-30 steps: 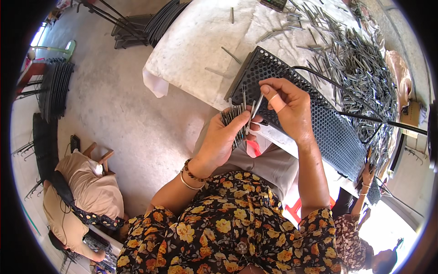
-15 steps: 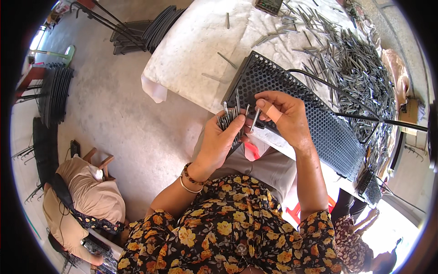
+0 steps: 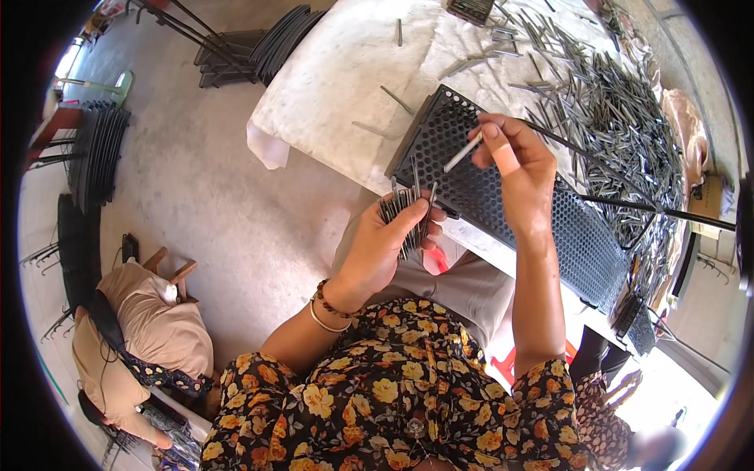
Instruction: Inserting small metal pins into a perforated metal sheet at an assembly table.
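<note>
My left hand (image 3: 378,245) is closed round a bundle of thin metal rods (image 3: 400,210), whose ends stick up past the thumb and fingers. Higher and to the right, my right hand (image 3: 525,169) pinches a single metal rod (image 3: 462,152) between thumb and fingertips, tilted with its lower end toward the left. That rod is over a long black panel (image 3: 577,243) full of round holes, which lies slanted along the table's near edge. At its upper left end some holes look filled with pale rod ends.
A big heap of loose rods (image 3: 609,118) covers the right of the cloth-covered table (image 3: 330,86), with a few strays leftward. A black bar (image 3: 683,216) crosses above the heap. Stacked dark panels (image 3: 287,38) stand beyond the table. Other people sit at lower left (image 3: 157,314) and lower right.
My right hand has moved up and right, away from my left hand, carrying one rod over the perforated panel. My left hand still grips the bundle in nearly the same place.
</note>
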Demonstrator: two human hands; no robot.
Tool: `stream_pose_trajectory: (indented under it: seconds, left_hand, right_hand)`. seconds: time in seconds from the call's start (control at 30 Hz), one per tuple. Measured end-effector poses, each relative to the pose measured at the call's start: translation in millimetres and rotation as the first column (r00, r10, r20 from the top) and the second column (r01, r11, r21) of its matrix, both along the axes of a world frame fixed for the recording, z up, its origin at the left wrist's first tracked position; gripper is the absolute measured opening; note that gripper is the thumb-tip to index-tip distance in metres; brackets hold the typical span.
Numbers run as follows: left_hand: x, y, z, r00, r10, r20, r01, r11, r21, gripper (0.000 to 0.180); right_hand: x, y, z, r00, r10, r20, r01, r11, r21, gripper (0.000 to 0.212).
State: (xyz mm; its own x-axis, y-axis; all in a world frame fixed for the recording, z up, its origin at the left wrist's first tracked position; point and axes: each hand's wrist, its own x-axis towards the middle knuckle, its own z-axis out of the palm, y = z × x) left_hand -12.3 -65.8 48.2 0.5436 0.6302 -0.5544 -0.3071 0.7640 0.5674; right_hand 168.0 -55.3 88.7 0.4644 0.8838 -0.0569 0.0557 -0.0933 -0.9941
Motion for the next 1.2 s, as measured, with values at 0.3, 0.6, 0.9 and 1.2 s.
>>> stream_pose_trajectory:
  seconds: [0.3,0.6,0.9,1.2]
  left_hand:
    - [2,3,-4,1.0,-0.006,0.005,0.006,0.998,0.056,0.022]
    - [5,3,1,0.999,-0.054,-0.006,0.054,0.993,0.102,0.022]
    - [6,-10,-5,0.998,-0.057,0.008,0.055,0.987,0.148,0.018]
    - [3,-9,-7,0.99,-0.138,0.025,0.137,0.989,0.046,0.018]
  right_hand:
    - [-15,-20,-13,0.983,0.169,-0.076,-0.182,0.957,-0.228,0.024]
    - [-11,-23,-16,0.978,0.181,-0.103,-0.199,0.958,-0.206,0.022]
    - [11,-2,-7,0.914,-0.173,0.366,0.105,0.974,0.198,0.014]
    - [8,27,-29,0.759,-0.185,0.624,0.011,0.962,0.272,0.013]
